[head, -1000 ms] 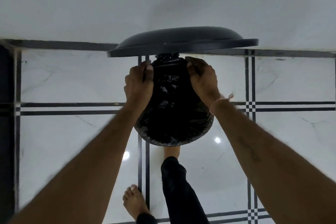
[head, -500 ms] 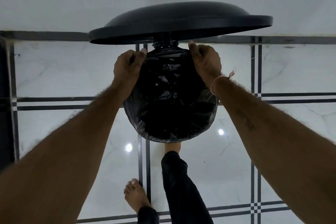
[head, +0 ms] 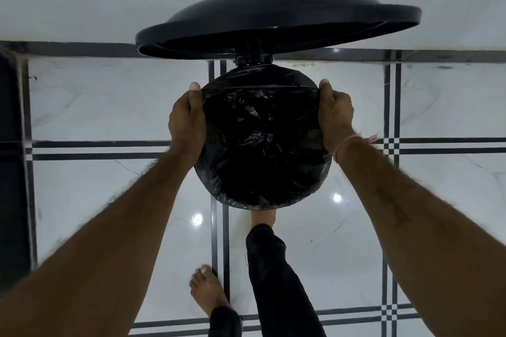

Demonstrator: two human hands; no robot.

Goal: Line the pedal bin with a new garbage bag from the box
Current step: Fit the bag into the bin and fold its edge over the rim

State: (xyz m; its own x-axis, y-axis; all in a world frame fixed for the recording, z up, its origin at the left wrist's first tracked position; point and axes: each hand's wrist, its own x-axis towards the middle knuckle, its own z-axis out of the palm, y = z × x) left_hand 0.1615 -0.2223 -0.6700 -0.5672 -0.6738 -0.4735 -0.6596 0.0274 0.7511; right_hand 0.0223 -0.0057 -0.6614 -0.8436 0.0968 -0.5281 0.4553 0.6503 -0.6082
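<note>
The crinkled black garbage bag (head: 262,145) is found stretched over the pedal bin (head: 253,58) on the floor (head: 109,107), lid (head: 276,22) raised, its edge gripped at opposite sides by the curled left hand (head: 186,120) and right hand (head: 335,115).

We note a glossy white marble floor (head: 109,107) with black inlay lines; on it stand the pedal bin (head: 273,13) and one bare foot (head: 208,290).

No readable text, labels, brands or numbers anywhere.
</note>
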